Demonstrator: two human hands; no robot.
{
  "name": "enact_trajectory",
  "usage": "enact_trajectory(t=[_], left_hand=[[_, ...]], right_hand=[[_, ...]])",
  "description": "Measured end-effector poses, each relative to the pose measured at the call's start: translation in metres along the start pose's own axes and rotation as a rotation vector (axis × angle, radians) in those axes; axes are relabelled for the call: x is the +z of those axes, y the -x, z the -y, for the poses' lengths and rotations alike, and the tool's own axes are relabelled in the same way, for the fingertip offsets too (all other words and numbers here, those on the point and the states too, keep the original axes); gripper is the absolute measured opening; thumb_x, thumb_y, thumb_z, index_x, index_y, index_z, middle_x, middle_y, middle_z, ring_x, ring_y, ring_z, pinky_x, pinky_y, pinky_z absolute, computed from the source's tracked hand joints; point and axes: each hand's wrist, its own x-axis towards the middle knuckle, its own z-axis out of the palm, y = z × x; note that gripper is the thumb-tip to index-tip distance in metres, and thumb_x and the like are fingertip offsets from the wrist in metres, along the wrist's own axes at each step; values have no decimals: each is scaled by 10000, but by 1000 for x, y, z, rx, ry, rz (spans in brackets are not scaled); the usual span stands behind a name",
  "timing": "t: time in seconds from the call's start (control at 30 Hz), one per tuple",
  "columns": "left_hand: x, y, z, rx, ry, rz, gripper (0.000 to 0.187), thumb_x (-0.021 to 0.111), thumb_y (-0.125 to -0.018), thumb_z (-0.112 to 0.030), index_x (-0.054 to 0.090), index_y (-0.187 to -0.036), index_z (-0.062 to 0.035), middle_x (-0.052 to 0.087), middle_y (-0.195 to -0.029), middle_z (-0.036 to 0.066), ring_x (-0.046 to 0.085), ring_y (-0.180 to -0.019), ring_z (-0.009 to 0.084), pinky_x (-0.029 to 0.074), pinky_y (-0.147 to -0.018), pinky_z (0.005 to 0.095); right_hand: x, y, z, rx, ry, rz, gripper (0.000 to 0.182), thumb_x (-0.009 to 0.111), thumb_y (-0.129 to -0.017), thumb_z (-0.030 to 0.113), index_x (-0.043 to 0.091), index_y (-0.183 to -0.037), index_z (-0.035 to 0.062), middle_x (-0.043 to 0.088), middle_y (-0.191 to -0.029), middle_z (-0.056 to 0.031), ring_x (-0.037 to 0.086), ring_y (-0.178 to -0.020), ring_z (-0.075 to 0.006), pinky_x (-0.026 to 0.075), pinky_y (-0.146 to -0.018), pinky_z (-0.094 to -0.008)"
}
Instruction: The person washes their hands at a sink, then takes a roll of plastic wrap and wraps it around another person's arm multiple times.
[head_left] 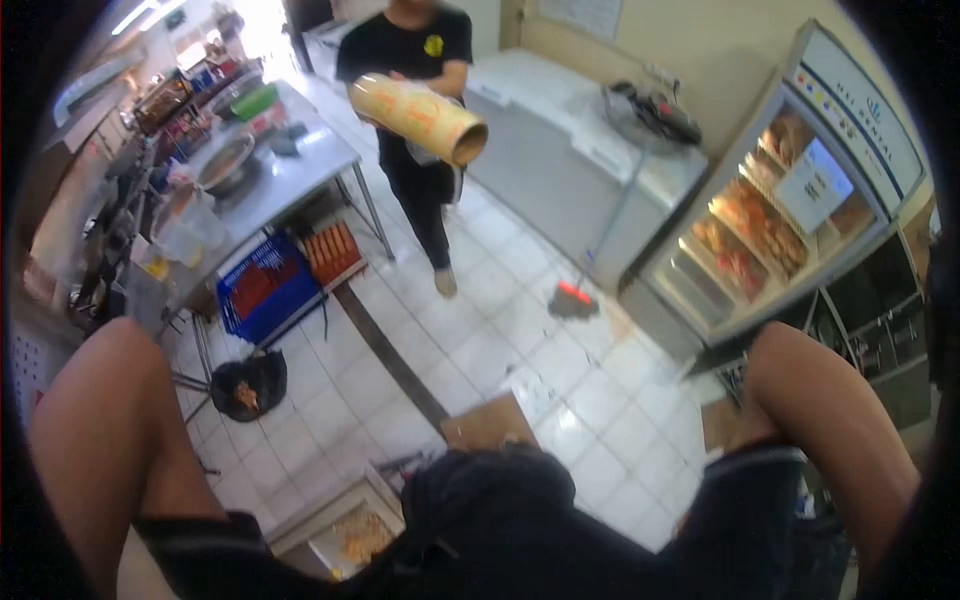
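Neither my left hand nor my right hand shows in the head view. Both of my bare arms are bent, with the left elbow [125, 350] and the right elbow [785, 350] pointing forward and the forearms running out of the picture. Black clothing [490, 520] covers my body at the bottom. Ahead, a person in a black T-shirt [420, 45] carries a large yellowish roll [415, 115] with reddish print and a hollow core. Below me, partly hidden by my clothing, lies an open box or tray [300, 525] with orange-brown food pieces.
A steel table [310, 165] with bowls stands left, with a blue crate [265, 285] beneath its edge. A black bag [248, 385] sits on the tiled floor. On the right are a chest freezer [545, 130], a broom [575, 292] and a lit glass-door fridge [760, 220].
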Motion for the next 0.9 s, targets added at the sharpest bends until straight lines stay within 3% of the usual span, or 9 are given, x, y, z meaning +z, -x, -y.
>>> enact_trajectory(t=[0.2,0.23,0.27,0.3,0.4,0.5,0.57,0.7,0.9], left_hand=[[20,5,-4,-128,-130,-416,368,454,-990,-327,578,-1125,-8,600,-1111,149,565,-1063,259,407,-996,380],[38,15,-6,-251,-163,-548,364,454,-991,-325,579,-1121,-9,601,-1107,146,566,-1059,255,409,-994,376],[67,27,-11,-432,-174,-675,361,455,-991,-324,581,-1117,-10,602,-1102,144,567,-1055,250,410,-992,372],[106,40,-16,-701,-119,-764,357,455,-992,-322,582,-1113,-11,602,-1098,142,569,-1052,246,411,-991,368],[261,84,-30,-1606,402,-805,378,436,-1005,-313,566,-1171,0,596,-1126,136,566,-1055,227,412,-974,349],[327,90,-40,-1573,283,-432,405,425,-1017,-317,556,-1195,23,618,-1065,145,575,-1001,201,437,-895,333],[340,78,-62,-1638,813,-429,416,440,-1010,-335,582,-1146,32,642,-953,155,598,-863,218,457,-790,332],[340,38,-108,-1373,830,-539,501,464,-962,-440,584,-958,47,589,-842,177,558,-715,321,410,-620,373],[301,-34,-177,-1018,1587,-457,704,717,-793,-462,520,-1188,86,613,-1051,149,617,-945,235,477,-821,329]], right_hand=[[63,172,-54,364,-17,-916,470,467,-908,483,563,-1050,46,605,-1040,-127,545,-1019,-249,442,-905,-437],[105,212,-72,440,0,-857,463,400,-953,424,559,-1146,34,607,-1122,-121,523,-1088,-263,423,-937,-426],[132,249,-57,1074,-57,-755,442,413,-961,386,549,-1190,33,587,-1158,-118,525,-1104,-249,404,-976,-398],[151,267,-48,1255,-13,-453,465,461,-956,359,522,-1270,22,565,-1229,-120,512,-1155,-250,396,-992,-370],[201,306,-11,1666,-219,-299,810,612,-890,389,212,-1513,61,333,-1447,-177,404,-1271,-266,393,-945,-368],[211,299,4,1765,-511,-715,736,458,-973,440,147,-1531,75,304,-1509,-129,346,-1360,-273,315,-1083,-388],[222,313,34,1613,-553,-1003,743,443,-969,472,155,-1524,71,327,-1489,-118,331,-1371,-272,309,-1106,-408],[186,310,78,1429,-398,-1203,793,397,-958,561,208,-1488,1,432,-1406,-154,446,-1287,-276,355,-1092,-422],[138,313,190,1421,-39,-1655,927,228,-922,723,310,-1438,-44,569,-1220,-135,537,-1157,-243,425,-1003,-373]])
